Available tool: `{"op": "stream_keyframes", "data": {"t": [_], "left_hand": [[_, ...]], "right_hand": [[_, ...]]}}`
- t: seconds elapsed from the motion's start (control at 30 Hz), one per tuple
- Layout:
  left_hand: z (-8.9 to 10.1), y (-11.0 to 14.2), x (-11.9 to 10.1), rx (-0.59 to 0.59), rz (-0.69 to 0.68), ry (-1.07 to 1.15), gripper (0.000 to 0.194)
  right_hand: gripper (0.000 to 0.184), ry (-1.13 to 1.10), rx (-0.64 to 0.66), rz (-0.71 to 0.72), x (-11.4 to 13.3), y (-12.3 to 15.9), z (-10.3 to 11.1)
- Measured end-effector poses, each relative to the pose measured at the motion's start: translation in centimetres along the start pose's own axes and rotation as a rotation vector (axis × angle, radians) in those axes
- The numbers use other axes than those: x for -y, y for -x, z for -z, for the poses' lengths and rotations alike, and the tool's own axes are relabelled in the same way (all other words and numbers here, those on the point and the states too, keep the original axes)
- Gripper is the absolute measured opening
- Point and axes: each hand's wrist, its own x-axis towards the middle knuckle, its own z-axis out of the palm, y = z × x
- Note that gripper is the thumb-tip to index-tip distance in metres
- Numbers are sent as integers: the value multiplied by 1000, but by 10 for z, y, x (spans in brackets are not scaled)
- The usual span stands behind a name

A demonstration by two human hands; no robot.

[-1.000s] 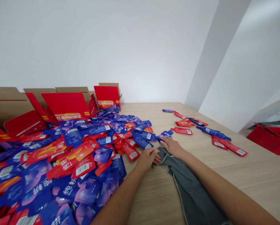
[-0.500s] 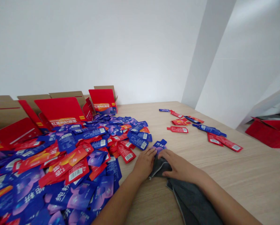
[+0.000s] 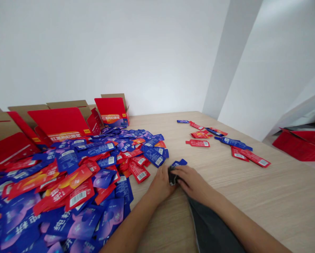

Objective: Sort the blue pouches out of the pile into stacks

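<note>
Both hands meet over the table in front of me. My left hand (image 3: 161, 184) is closed, its fingers curled at the near side of a blue drink pouch (image 3: 182, 162). Only the pouch's spout end shows beyond the fingertips; the rest is hidden. My right hand (image 3: 193, 181) is closed on a dark grey cloth (image 3: 212, 225), which bunches up between the two hands against the pouch. From there the cloth trails under my right forearm toward the front edge of the view, a pale seam along its side.
A large heap of blue and red pouches (image 3: 78, 193) covers the left side of the wooden table (image 3: 252, 196). Behind it stand open red cartons (image 3: 111, 110). Several separate pouches (image 3: 233, 142) lie at the back right. A red bag or box (image 3: 300, 144) is beyond the table's right edge.
The cloth, spread flatter over the pouch before, is now bunched between my hands. My right fingers have closed in toward the left hand. The view has shifted slightly.
</note>
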Motion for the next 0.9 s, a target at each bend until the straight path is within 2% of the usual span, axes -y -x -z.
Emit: {"op": "stream_keyframes", "data": {"t": [0.07, 0.17, 0.27, 0.43, 0.63, 0.77, 0.9], "left_hand": [[-2, 1, 4, -39, -2, 50, 56], [-2, 0, 7, -55, 27, 94, 61], [-3, -3, 6, -62, 69, 70, 63], [-3, -4, 2, -66, 126, 62, 66], [4, -1, 1, -38, 96, 49, 66], [5, 0, -2, 6, 74, -27, 53], [4, 4, -7, 48, -37, -176, 45]], "right_hand": [[45, 32, 155, 29, 12, -2, -16], [51, 28, 231, 13, 16, -7, -24], [52, 35, 190, -34, 7, -11, -21], [52, 173, 54, -205, -8, -7, -24], [55, 76, 89, -89, -5, -5, -31], [54, 196, 83, -248, -19, -13, -25], [51, 297, 18, -358, -38, -15, -27]]}}
